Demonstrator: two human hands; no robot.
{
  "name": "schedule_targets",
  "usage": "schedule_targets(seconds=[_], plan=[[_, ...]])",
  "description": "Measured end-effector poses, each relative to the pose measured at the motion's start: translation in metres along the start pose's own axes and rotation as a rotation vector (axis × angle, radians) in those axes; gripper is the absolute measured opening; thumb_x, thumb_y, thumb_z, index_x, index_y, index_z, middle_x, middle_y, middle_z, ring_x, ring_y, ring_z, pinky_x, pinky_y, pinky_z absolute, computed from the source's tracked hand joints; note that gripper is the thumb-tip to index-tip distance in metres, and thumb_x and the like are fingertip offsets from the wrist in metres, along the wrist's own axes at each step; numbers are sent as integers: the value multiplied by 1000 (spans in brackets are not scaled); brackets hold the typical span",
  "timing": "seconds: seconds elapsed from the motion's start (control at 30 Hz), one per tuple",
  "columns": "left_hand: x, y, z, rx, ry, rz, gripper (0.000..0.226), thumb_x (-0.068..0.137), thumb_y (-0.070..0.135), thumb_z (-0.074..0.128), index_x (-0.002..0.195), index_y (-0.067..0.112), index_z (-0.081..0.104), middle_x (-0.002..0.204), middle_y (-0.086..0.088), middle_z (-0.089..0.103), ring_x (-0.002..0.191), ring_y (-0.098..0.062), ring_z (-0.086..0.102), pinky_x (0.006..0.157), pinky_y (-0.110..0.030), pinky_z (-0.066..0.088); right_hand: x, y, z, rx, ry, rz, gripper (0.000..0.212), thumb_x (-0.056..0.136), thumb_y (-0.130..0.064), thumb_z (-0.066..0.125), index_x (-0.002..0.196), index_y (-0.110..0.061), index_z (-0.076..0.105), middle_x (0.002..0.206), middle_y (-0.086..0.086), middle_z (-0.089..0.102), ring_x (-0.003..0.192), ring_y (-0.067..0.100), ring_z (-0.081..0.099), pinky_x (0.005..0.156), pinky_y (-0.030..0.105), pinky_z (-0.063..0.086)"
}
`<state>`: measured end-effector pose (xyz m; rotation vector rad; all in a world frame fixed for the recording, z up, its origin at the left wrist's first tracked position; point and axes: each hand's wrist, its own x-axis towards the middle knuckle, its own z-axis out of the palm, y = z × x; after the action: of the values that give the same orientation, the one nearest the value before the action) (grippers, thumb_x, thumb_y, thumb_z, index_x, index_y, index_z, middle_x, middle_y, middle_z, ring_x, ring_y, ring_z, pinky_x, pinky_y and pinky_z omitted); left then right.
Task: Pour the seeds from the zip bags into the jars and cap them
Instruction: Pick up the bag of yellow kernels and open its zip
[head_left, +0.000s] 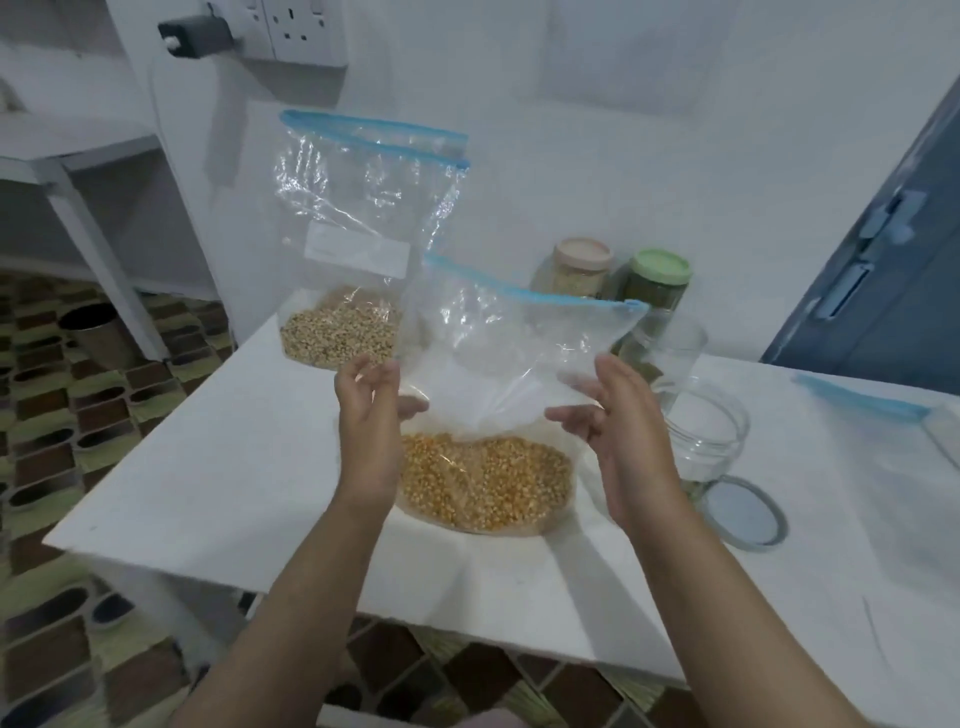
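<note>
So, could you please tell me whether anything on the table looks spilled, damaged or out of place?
Nothing looks spilled or damaged. The yellow-seed bag and pale-seed bag hold their contents. One open jar stands upright beside its loose lid; two capped jars stand behind.

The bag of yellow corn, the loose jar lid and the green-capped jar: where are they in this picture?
bag of yellow corn (485, 483): head view, on the heap of kernels at its bottom.
loose jar lid (744, 512): head view, on its flat middle, lying on the table.
green-capped jar (661, 266): head view, on its green cap.
</note>
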<state>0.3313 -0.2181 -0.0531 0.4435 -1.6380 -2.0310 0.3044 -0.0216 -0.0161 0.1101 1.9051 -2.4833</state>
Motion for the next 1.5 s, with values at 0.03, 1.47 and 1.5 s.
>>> schedule_targets(seconds=[0.03, 1.47, 1.5], plan=[[6, 6, 0, 8, -13, -44, 43, 103, 41, 47, 141, 24, 38, 86, 0, 73, 79, -12, 66, 96, -31, 46, 4, -5, 2, -32, -15, 22, 12, 100, -37, 54, 109, -30, 54, 109, 2, 71, 68, 20, 69, 81, 34, 50], [8, 96, 91, 436, -401, 959, 17, 98, 39, 50, 101, 30, 63, 128, 14, 52, 130, -12, 38, 102, -39, 26, -12, -60, 25, -411, 223, -1040, 5, 95, -21, 64, 94, -20, 69, 87, -7, 65, 87, 17, 59, 81, 24, 45], [11, 95, 89, 451, -393, 972, 16, 98, 38, 49, 101, 30, 62, 128, 13, 52, 130, -12, 37, 101, -38, 25, -12, -59, 26, -391, 230, -1023, 5, 95, -20, 64, 93, -21, 68, 86, -5, 65, 85, 13, 58, 80, 22, 44]])
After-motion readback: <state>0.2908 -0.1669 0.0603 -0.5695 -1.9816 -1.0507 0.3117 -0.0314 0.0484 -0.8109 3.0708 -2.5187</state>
